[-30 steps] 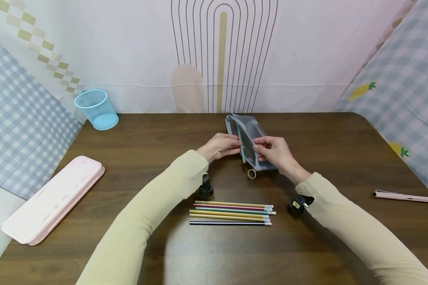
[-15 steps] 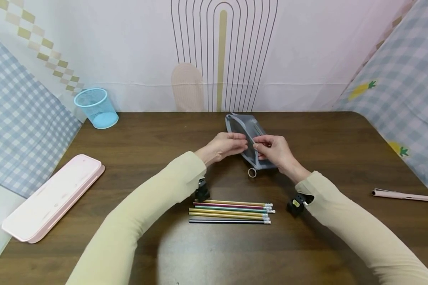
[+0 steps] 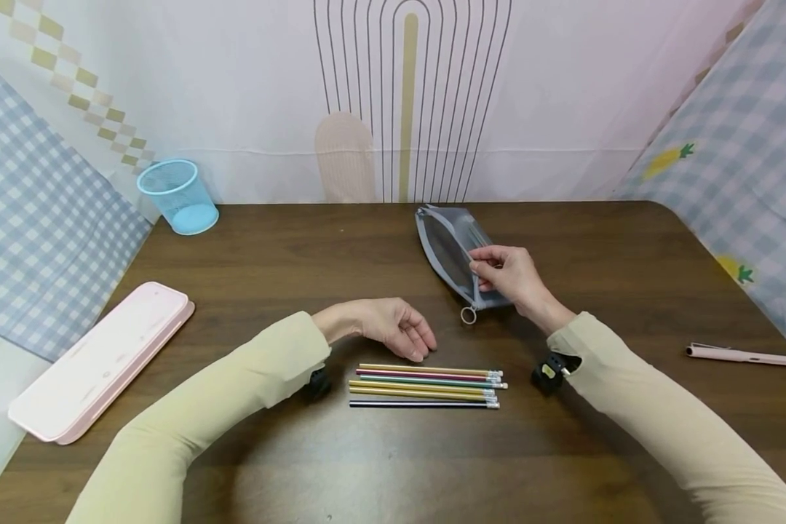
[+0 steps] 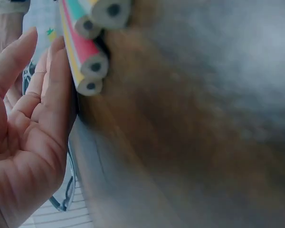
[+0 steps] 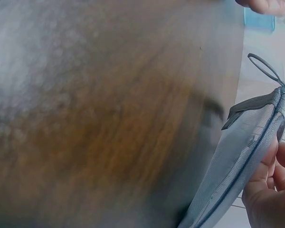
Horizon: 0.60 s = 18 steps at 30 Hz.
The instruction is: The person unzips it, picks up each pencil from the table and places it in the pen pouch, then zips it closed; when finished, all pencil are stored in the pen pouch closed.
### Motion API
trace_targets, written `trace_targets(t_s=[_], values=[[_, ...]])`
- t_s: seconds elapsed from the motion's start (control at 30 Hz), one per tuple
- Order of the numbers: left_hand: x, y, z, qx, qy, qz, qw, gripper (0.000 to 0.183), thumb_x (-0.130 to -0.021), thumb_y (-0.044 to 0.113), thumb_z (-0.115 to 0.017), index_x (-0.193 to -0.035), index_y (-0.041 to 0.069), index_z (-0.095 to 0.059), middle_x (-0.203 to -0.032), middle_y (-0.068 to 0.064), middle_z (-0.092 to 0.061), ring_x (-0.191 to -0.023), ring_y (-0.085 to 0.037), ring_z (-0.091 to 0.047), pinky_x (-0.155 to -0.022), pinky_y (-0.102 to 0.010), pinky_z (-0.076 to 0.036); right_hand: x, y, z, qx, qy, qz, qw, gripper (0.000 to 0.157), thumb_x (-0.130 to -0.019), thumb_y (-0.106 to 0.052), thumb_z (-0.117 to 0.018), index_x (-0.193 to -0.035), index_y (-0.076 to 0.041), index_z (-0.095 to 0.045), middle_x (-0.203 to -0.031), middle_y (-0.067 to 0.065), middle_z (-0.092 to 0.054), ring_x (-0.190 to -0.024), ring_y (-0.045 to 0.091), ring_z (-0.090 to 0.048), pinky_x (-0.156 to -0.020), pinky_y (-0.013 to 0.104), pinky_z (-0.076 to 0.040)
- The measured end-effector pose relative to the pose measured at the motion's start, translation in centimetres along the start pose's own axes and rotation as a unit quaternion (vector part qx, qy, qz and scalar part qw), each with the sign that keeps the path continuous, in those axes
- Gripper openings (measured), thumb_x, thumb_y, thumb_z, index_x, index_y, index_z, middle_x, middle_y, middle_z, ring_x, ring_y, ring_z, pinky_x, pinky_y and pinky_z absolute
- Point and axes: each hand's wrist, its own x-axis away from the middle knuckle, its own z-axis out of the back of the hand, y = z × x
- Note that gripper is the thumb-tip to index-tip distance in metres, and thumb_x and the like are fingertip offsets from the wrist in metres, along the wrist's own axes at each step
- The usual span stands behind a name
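My right hand (image 3: pixel 512 276) pinches the near edge of a grey mesh zip pouch (image 3: pixel 455 251), whose mouth gapes toward the left. A ring pull (image 3: pixel 468 315) hangs at the pouch's front corner. Through the mesh a few thin pencil-like shapes show faintly. My left hand (image 3: pixel 396 329) is over the table just behind a row of pencils (image 3: pixel 426 387), its fingers loosely bent with nothing in them. The pencils lie side by side, in gold, red, green and black, white erasers to the right. In the left wrist view their sharpened-end tips (image 4: pixel 91 85) show right beside the fingers.
A pink pencil box (image 3: pixel 101 364) lies at the left edge of the table. The light-blue mesh pen cup (image 3: pixel 180 200) stands at the back left corner. Far right, a pale pink pen (image 3: pixel 743 356) lies on the wooden table (image 3: pixel 380 473).
The left hand, with a green pencil at the pouch mouth a second ago, has let it go inside and come back toward the pencil row. The right hand keeps its grip on the pouch.
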Motion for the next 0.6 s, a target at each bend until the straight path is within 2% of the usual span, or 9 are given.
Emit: trace_targets(t_s=[0.1, 0.4, 0.5, 0.6], values=[[0.09, 0.01, -0.31, -0.051, -0.001, -0.021, 0.9985, 0.029, -0.082, -0.004, -0.068, -0.109, -0.007, -0.062, -0.089, -0.004, -0.068, -0.079, -0.005, -0.062, -0.077, -0.020, -0.053, 0.01, 0.04, 0.08, 0.000, -0.001, 0.002, 1.000, 0.030, -0.092, -0.003, -0.057, -0.121, 0.007, -0.058, -0.088, 0.010, -0.060, -0.060, 0.004, -0.057, -0.057, 0.018, -0.054], [0.29, 0.60, -0.92, -0.144, 0.016, -0.028, 0.9891, 0.022, -0.079, -0.006, -0.070, -0.100, -0.002, -0.066, -0.082, -0.002, -0.064, -0.071, -0.005, -0.060, -0.069, -0.018, -0.052, -0.02, 0.02, 0.06, 0.003, -0.001, 0.006, 1.000, 0.029, -0.093, -0.003, -0.057, -0.120, 0.006, -0.058, -0.087, 0.010, -0.059, -0.059, 0.004, -0.057, -0.056, 0.018, -0.054], [0.31, 0.58, -1.02, -0.171, 0.029, -0.034, 0.9842, 0.020, -0.078, -0.004, -0.071, -0.097, 0.002, -0.067, -0.080, -0.001, -0.065, -0.070, -0.005, -0.061, -0.068, -0.018, -0.052, 0.03, 0.00, 0.08, 0.002, -0.001, 0.007, 1.000, 0.029, -0.093, -0.003, -0.057, -0.120, 0.007, -0.058, -0.088, 0.010, -0.059, -0.059, 0.004, -0.057, -0.056, 0.018, -0.054], [0.33, 0.61, -1.09, -0.211, 0.040, -0.049, 0.9755, 0.018, -0.077, -0.003, -0.071, -0.093, 0.006, -0.069, -0.079, 0.001, -0.065, -0.070, -0.005, -0.061, -0.067, -0.017, -0.052, 0.07, 0.05, 0.14, 0.000, -0.001, 0.007, 1.000, 0.030, -0.093, -0.004, -0.057, -0.120, 0.008, -0.058, -0.088, 0.011, -0.060, -0.059, 0.003, -0.057, -0.056, 0.018, -0.054]])
